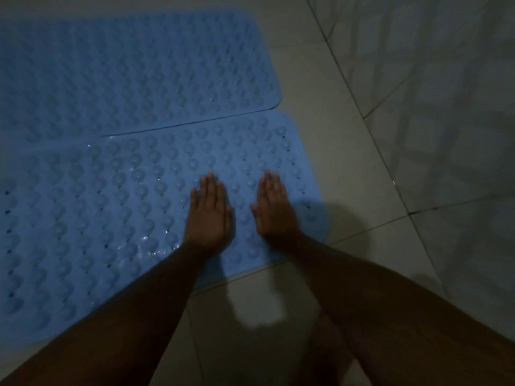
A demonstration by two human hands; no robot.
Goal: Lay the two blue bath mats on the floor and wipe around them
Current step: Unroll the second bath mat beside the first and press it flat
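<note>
Two blue bath mats lay flat on the floor. The far mat (pixel 133 73) filled the upper left of the frame; the near mat (pixel 92 207) ran across the centre and lower left, its long edge seemingly overlapping the far one's. Both had rounded corners, rows of raised bumps and wet glints.

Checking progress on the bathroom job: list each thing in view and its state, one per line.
Far mat: flat on the floor, bumps up.
Near mat: flat, its long edge meeting the far mat, wet glints on top.
Left hand: open, palm down on the near mat.
Right hand: open, palm down on the near mat.
Tiled floor: bare beside the mats, no cloth in view.
</note>
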